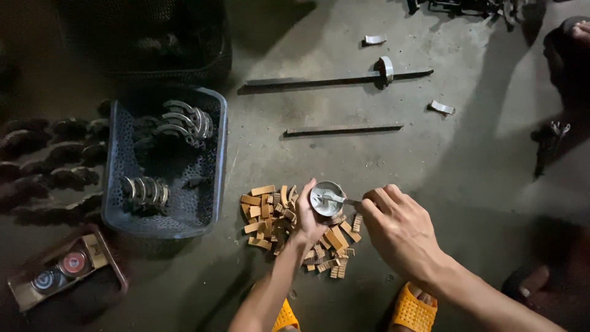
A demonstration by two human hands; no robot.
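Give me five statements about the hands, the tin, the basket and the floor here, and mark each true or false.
1. The left hand holds a small round tin. True.
2. The right hand is empty and flat on the floor. False: it pinches a thin tool whose tip reaches into the tin.
3. A pile of small brown blocks lies on the floor under the hands. True.
4. The blue basket holds brown blocks. False: it holds curved metal pieces.
5. Two long metal bars stand upright against a wall. False: they lie flat on the concrete floor.
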